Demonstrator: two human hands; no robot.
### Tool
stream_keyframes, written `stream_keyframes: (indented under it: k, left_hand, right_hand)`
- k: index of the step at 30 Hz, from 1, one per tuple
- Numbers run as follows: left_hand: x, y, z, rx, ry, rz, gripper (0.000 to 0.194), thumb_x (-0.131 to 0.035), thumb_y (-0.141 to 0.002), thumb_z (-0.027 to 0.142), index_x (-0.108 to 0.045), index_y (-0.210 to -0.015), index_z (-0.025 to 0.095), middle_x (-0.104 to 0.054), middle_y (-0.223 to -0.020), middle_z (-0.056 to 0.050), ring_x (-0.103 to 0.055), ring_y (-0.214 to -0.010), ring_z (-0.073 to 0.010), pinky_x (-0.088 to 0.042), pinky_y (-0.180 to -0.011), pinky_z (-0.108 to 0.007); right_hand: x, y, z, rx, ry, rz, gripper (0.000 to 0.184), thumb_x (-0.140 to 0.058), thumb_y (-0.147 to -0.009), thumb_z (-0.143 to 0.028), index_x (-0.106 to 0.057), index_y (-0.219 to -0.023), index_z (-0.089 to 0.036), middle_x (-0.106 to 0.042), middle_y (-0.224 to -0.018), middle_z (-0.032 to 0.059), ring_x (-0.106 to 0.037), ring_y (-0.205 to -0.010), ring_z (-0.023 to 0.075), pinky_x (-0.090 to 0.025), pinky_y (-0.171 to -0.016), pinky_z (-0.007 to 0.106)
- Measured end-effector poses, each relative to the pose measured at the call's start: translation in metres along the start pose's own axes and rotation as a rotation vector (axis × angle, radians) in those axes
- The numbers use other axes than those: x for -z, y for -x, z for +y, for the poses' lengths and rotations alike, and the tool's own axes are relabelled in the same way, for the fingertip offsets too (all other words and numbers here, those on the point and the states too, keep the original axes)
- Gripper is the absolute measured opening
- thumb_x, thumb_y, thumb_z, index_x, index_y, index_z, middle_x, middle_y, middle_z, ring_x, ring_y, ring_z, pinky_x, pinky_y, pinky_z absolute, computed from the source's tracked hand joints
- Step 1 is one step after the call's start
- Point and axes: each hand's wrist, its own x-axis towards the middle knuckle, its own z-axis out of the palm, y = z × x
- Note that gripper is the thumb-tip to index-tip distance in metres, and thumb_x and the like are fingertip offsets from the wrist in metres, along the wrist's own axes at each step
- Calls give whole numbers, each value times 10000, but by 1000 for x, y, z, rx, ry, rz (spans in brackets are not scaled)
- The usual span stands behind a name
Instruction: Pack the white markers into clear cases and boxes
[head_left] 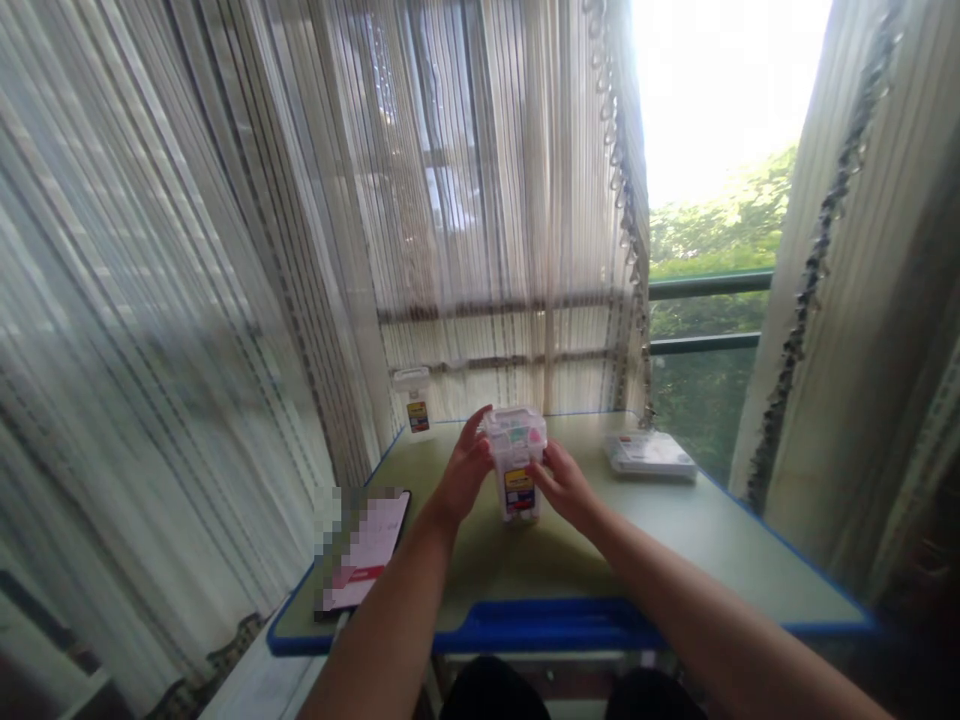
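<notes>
A clear plastic box (515,462) with a yellow and red label and coloured bits inside stands upright at the middle of the green table (705,535). My left hand (463,473) grips its left side, fingers reaching up to the lid. My right hand (564,484) holds its right side lower down. Both hands are closed round the box.
A second small clear box (415,401) stands at the table's far left by the curtain. A flat white case (649,455) lies at the far right. A phone (365,550) lies near the left front corner. The table has a blue rim (540,625); striped curtains and a window surround it.
</notes>
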Motion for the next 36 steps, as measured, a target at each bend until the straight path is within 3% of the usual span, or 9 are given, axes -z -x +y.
stream_keyframes:
  k: [3,10,15,21,30,36]
  left_hand:
    - [-3,-1,1,-45,-57,79,640,-635,-729,513,-415,-1267,246,-650,-1013,-66,-629,-894,-201,-486,-740,-308]
    - [-11,-5,-1,-64,-113,223,484,-599,-762,374,-450,-1204,246,-631,-898,-15,-626,-778,-157,-483,-660,-253]
    - [-17,-4,-6,-92,-102,193,501,-557,-793,383,-407,-1250,241,-635,-995,-45,-630,-841,-184,-489,-708,-292]
    - [-22,-4,-12,-103,-129,150,608,-630,-741,435,-399,-1266,236,-624,-1063,-62,-614,-930,-217,-476,-794,-329]
    - [-28,0,-11,-83,-67,105,699,-678,-714,475,-380,-1301,241,-614,-1108,-65,-593,-999,-221,-427,-897,-351]
    - [-29,2,-9,-75,-78,80,677,-680,-722,443,-386,-1293,229,-625,-1094,-62,-594,-993,-217,-419,-895,-337]
  right_hand:
    - [-3,0,1,18,2,-15,248,-514,-842,-345,-568,-1045,-213,-578,-1007,89,-601,-893,201,-539,-749,334]
    - [-6,1,6,-55,-33,-46,251,-526,-840,-332,-559,-1062,-219,-547,-1093,101,-588,-974,214,-537,-800,351]
    - [-5,1,7,-78,-26,-12,339,-575,-798,-327,-528,-1113,-211,-555,-1083,100,-579,-970,222,-517,-820,368]
    - [-3,3,7,-114,59,104,461,-631,-720,-333,-510,-1137,-178,-571,-1076,113,-558,-988,258,-468,-877,433]
    - [3,0,-9,-169,-64,95,540,-596,-751,-531,-504,-1142,-171,-600,-1061,111,-579,-956,244,-467,-853,395]
    - [2,2,-16,-242,-173,81,541,-589,-756,-551,-488,-1132,-175,-615,-1044,99,-579,-951,238,-455,-860,383]
